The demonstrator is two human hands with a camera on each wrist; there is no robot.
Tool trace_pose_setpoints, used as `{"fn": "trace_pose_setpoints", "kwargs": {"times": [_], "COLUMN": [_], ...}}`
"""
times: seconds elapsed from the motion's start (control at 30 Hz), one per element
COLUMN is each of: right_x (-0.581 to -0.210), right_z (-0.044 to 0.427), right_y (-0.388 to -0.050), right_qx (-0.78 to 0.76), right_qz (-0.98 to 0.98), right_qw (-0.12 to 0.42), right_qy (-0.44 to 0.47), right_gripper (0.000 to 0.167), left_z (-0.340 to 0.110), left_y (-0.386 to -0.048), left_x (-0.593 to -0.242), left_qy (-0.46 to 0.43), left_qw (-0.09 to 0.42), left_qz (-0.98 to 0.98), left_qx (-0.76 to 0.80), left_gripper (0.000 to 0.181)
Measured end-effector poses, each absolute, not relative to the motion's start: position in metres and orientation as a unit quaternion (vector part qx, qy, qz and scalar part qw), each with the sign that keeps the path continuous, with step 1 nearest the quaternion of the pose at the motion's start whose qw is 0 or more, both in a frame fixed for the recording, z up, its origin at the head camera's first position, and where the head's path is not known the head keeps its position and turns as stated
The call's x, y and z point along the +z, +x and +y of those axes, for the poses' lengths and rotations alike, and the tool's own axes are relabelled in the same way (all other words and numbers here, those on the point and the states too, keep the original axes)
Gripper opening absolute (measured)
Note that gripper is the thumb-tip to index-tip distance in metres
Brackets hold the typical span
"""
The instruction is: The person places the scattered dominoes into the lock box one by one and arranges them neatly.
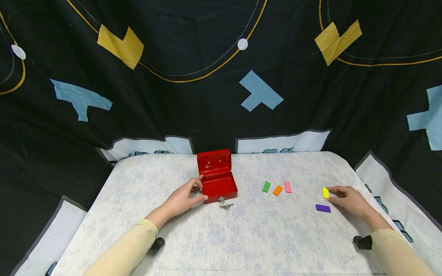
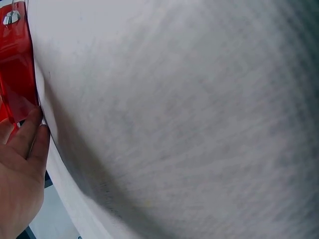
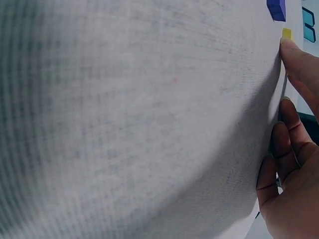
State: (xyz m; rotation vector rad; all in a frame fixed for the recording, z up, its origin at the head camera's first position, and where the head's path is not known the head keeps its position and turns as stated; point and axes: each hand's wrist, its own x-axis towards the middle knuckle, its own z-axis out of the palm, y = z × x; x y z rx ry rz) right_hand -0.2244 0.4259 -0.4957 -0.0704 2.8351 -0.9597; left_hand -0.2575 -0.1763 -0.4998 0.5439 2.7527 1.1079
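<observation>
An open red cash box (image 1: 220, 186) stands on the table with its lid raised at the back. My left hand (image 1: 184, 195) rests on its left side, index finger near the hinge and thumb by the front corner. In the left wrist view, the fingers of that hand (image 2: 22, 164) touch the red box (image 2: 17, 84). Far to the right, my right hand (image 1: 350, 199) pinches a yellow block (image 1: 325, 193) between thumb and index finger. Just in front of it lies a purple block (image 1: 323, 208). The right wrist view shows the thumb against the yellow block (image 3: 286, 33).
Green (image 1: 266, 186), orange (image 1: 277, 190) and pink (image 1: 288, 187) blocks lie between the box and my right hand. A lock with keys (image 1: 224, 204) hangs at the box's front. Behind the pale cloth-covered table (image 1: 248, 237) hangs a dark patterned curtain (image 1: 193, 111).
</observation>
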Motion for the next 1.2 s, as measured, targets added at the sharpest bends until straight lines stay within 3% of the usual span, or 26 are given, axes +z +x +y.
{"fn": "trace_pose_setpoints", "kwargs": {"times": [0.4,1.2], "right_x": [-0.494,-0.48], "right_z": [0.426,0.394], "right_y": [-0.226,-0.237], "right_qx": [-0.316,-0.257], "right_qz": [0.945,0.966], "right_qw": [0.079,0.008], "right_qy": [-0.015,-0.03], "right_gripper": [0.062,0.057], "left_z": [-0.177,-0.176], "left_y": [-0.259,-0.259], "left_x": [-0.497,-0.501], "left_qy": [0.178,0.175], "left_qw": [0.06,0.061], "left_qz": [0.914,0.916], "left_qx": [0.36,0.356], "left_gripper": [0.042,0.039]}}
